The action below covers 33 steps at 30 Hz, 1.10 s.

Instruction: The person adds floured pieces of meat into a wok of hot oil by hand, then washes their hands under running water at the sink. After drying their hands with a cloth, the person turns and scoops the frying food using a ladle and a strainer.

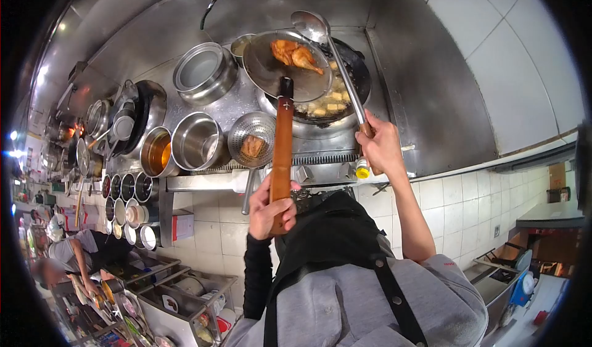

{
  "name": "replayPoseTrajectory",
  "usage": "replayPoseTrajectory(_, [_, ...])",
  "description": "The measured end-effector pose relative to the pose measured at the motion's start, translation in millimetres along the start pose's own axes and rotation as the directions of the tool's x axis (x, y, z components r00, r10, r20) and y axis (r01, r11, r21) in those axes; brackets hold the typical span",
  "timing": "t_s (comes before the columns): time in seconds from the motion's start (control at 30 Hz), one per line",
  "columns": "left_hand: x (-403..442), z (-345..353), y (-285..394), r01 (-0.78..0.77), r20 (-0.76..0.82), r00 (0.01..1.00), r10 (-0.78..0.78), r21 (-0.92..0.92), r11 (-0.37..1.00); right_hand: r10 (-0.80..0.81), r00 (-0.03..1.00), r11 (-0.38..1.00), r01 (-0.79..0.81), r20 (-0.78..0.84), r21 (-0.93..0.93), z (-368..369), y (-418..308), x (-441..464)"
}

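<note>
My left hand is wrapped round the wooden handle of a wide, flat skimmer. On the skimmer lies a browned chicken leg, held over the left part of a wok. Pale yellow chunks sit in bubbling oil in the wok. A long metal ladle is gripped near its handle end by my right hand. The ladle's bowl is beyond the skimmer's far rim. Left of the skimmer handle, a perforated strainer contains a brown piece of food.
Metal pots stand on the steel counter to the left, one with amber liquid. Small containers line the counter's left end. A yellow-capped bottle is below my right hand. Another person is at lower left.
</note>
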<state>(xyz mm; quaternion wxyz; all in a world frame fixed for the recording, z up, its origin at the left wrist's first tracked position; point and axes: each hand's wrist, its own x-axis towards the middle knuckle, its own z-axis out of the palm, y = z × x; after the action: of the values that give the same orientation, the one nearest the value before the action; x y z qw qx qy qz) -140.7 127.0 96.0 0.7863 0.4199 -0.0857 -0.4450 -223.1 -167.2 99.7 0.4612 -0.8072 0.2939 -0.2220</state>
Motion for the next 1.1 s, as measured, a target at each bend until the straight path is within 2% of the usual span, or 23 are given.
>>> replayPoseTrajectory(0.07, [-6.2, -1.9, 24.3, 0.023, -0.002, 1.0, -0.023, 0.097, 0.995, 0.159, 0.973, 0.947, -0.199, 0.169, 0.253, -9.2, -8.3, 3.0])
replayPoseTrajectory(0.13, [-0.1, -5.2, 40.3, 0.061, -0.041, 0.997, -0.058, 0.094, 0.994, 0.235, 0.911, 0.826, -0.371, 0.339, 0.425, -17.6, -12.8, 6.0])
replayPoseTrajectory(0.23, [12.2, 0.9, 40.8, 0.077, -0.079, 0.995, -0.066, 0.152, 0.985, 0.286, 0.827, 0.355, -0.561, 0.484, 0.748, -22.1, 0.1, 5.9])
replayPoseTrajectory(0.27, [16.5, 3.0, 39.5, 0.081, -0.091, 0.994, -0.064, 0.193, 0.978, 0.182, 0.785, 0.177, -0.619, 0.592, 0.765, -18.9, 25.1, 8.0])
replayPoseTrajectory(0.37, [10.3, 4.8, 41.6, 0.087, -0.121, 0.992, -0.046, 0.359, 0.929, 0.187, 0.746, -0.062, -0.64, 0.639, 0.766, -4.9, 30.7, -6.5])
replayPoseTrajectory(0.4, [7.3, 5.5, 42.8, 0.102, -0.154, 0.987, -0.05, 0.346, 0.933, 0.118, 0.739, -0.136, -0.65, 0.664, 0.748, -4.0, 32.9, -9.1])
replayPoseTrajectory(0.5, [7.3, 1.2, 42.0, 0.079, -0.179, 0.984, -0.016, 0.354, 0.932, 0.164, 0.75, -0.149, -0.623, 0.641, 0.768, -5.6, 27.7, -19.5])
replayPoseTrajectory(0.67, [7.3, 1.3, 42.2, 0.022, -0.229, 0.97, 0.078, 0.404, 0.914, 0.279, 0.796, 0.03, -0.566, 0.537, 0.824, -22.9, 22.3, -24.5])
replayPoseTrajectory(0.77, [3.1, 0.0, 49.9, -0.01, -0.236, 0.964, 0.124, 0.433, 0.901, 0.349, 0.825, 0.222, -0.533, 0.445, 0.816, -31.6, 29.7, -10.5])
replayPoseTrajectory(0.8, [3.9, -1.6, 51.2, -0.027, -0.229, 0.963, 0.141, 0.438, 0.898, 0.393, 0.84, 0.336, -0.509, 0.373, 0.792, -31.0, 23.1, -5.2])
replayPoseTrajectory(0.93, [9.7, -7.0, 57.4, -0.044, -0.213, 0.963, 0.163, 0.471, 0.881, 0.41, 0.864, 0.504, -0.482, 0.293, 0.716, -30.4, 36.4, 28.4])
replayPoseTrajectory(1.03, [12.0, -5.9, 56.1, -0.044, -0.219, 0.964, 0.151, 0.427, 0.903, 0.389, 0.86, 0.477, -0.496, 0.331, 0.726, -26.1, 53.2, 56.8])
replayPoseTrajectory(1.1, [12.3, -2.7, 55.0, -0.052, -0.224, 0.963, 0.152, 0.4, 0.915, 0.375, 0.844, 0.373, -0.515, 0.383, 0.772, -14.3, 68.9, 74.9])
